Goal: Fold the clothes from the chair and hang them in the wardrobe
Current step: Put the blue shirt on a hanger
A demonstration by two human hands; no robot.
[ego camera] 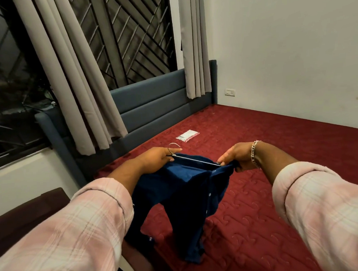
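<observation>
Over bed (258, 151): I see blue shirt (184, 198) half-threaded on wire hanger (196, 159).
Left hand (154, 160): grips hanger's hook end.
Right hand (236, 156): pinches shirt on bar.
Left: wardrobe hanging, likely.

- The shirt (187, 189) is dark blue cloth, matt and soft-looking, with small pale buttons.
- The hanger (196, 160) is thin bare metal wire with a bright shine.
- The bed (279, 150) has a red quilted cover, matt, with a stitched raised pattern.
- The headboard (155, 103) is padded grey-blue fabric, smooth and dull.
- The curtains (82, 78) are plain beige cloth, matt.
- The bracelet (254, 153) is shiny metal chain.
- The sleeves (64, 236) are pink checked woven cloth.
</observation>
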